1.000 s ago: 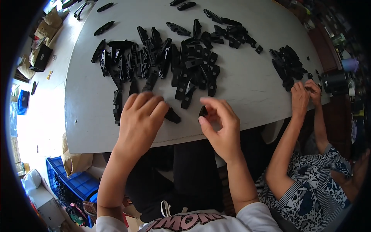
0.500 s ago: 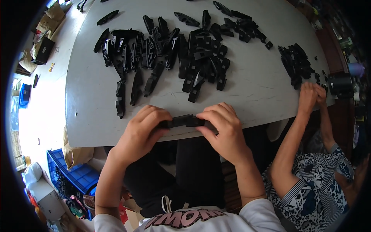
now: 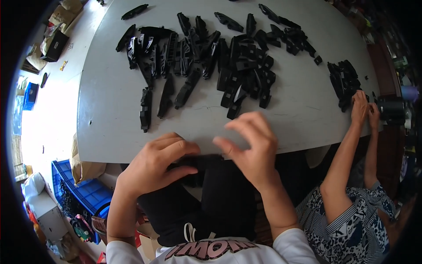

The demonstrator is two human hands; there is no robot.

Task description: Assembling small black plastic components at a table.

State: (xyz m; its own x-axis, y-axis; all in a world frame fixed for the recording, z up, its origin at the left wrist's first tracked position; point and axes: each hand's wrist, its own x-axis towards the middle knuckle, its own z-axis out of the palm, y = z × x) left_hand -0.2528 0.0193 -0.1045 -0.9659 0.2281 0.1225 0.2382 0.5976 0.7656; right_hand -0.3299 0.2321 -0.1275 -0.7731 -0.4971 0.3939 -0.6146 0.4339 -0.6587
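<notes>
My left hand (image 3: 160, 165) is at the table's front edge, its thumb and fingers closed around a black plastic part (image 3: 206, 159). The part is hard to make out against my dark trousers. My right hand (image 3: 252, 152) is raised beside it with nothing in it, thumb and fingers apart. Ahead of my hands, a pile of black plastic parts (image 3: 246, 66) with square ends lies on the pale table (image 3: 114, 141). To its left are longer ribbed black parts (image 3: 169, 50). Closest to my left hand is a single narrow black part (image 3: 145, 110).
At the right, a co-worker's hands (image 3: 361, 108) are beside a smaller heap of black parts (image 3: 345, 79) and a black cylindrical container (image 3: 391, 110). A blue crate (image 3: 88, 189) and a brown paper bag (image 3: 85, 165) stand on the floor at the left.
My right hand has let go of the black part and opened. My left hand has drawn the part down toward my lap. The view has shifted slightly, and the co-worker's hands have separated.
</notes>
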